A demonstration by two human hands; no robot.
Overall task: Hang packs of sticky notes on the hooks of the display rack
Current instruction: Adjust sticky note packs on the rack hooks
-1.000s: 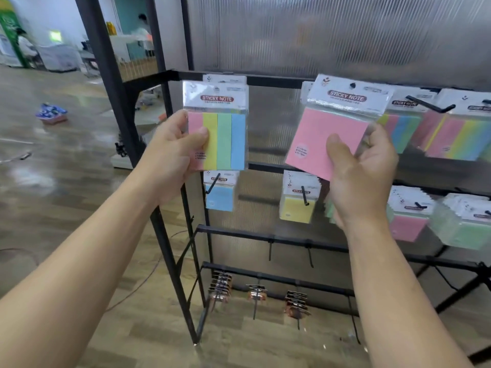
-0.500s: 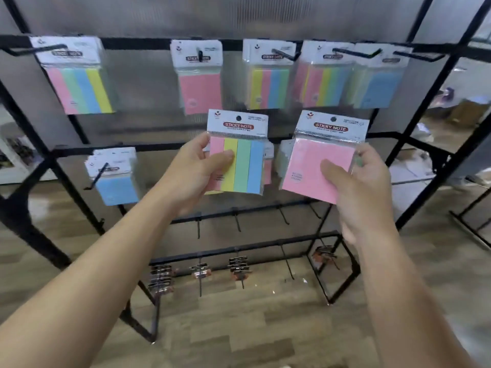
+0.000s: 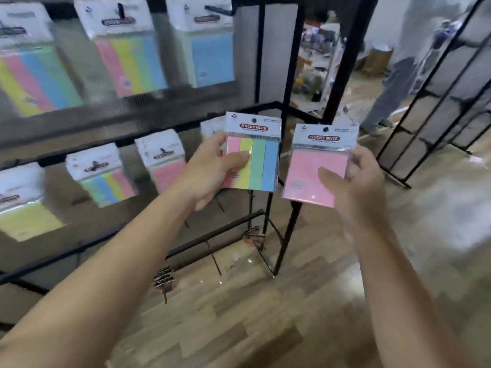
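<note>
Wood floor (image 3: 239, 328) underfoot and display rack (image 3: 292, 75) at ten o'clock, the left hand (image 3: 210, 171) pinches a four-colour pack (image 3: 259, 166) while the right hand (image 3: 356, 187) grips a pink pack (image 3: 305, 176) at its three o'clock.

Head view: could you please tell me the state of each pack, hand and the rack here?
Four-colour pack: not hung, gripped by the left hand.
Pink pack: not hung, gripped by the right hand.
Blue pack: hanging on a top-row hook.
Display rack: upright, partly stocked.

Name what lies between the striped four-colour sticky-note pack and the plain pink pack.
Only the rack's black metal upright, seen behind their gap, in the head view.
</note>
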